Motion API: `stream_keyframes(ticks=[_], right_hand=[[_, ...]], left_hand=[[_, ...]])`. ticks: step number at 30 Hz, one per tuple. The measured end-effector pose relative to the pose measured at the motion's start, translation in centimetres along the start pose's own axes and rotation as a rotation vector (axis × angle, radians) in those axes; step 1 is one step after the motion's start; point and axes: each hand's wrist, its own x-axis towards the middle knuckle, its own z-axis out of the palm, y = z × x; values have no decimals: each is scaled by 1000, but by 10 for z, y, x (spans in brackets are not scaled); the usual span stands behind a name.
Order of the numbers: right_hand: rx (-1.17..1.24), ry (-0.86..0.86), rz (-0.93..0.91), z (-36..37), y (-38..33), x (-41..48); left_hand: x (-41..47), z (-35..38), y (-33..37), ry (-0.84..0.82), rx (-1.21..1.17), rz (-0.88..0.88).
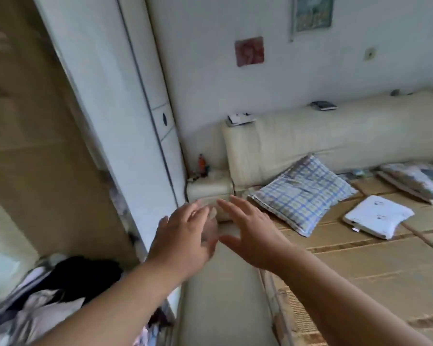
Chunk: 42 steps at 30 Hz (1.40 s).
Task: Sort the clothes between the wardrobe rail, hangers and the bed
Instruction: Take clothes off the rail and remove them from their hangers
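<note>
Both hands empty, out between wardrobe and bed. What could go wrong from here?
1. The left hand and right hand are open and hold nothing, while the clothes heap lies low at the left, near the edge of view. A blind grab may drag several tangled garments out.
2. The small bottle on the bedside ledge stands just beyond the hands. A sweep could topple it.
3. Garments dropped on the bed may muss the white folded item.

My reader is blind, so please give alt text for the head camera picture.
A person's left hand and right hand reach forward, open and empty, between a white wardrobe door and a bed. A checked pillow and a folded white cloth lie on the bed; a heap of clothes shows at lower left.
</note>
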Motion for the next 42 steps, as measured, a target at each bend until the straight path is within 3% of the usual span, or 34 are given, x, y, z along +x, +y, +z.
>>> stream_keyframes(ticks=[6, 13, 18, 23, 26, 32, 38, 42], right_hand=[[52, 28, -268, 25, -145, 79], [179, 80, -568, 25, -280, 139], [293, 119, -765, 17, -359, 183], [482, 106, -914, 6, -426, 233], [549, 94, -948, -2, -460, 264], [608, -53, -900, -17, -516, 317], [549, -229, -890, -17, -548, 352], [819, -508, -874, -11, -559, 363]], left_hand=[[-53, -94, -110, 178, 156, -238], [-89, -190, -174, 389, 375, -391], [-100, -256, -181, 533, 526, -557], [-95, -317, -161, 718, 907, -445], [-89, -359, -168, 743, 1050, -576], [-76, -406, -176, 903, 1195, -740], [-71, -404, -180, 1028, 1262, -769], [-65, -403, -176, 1089, 1174, -859]])
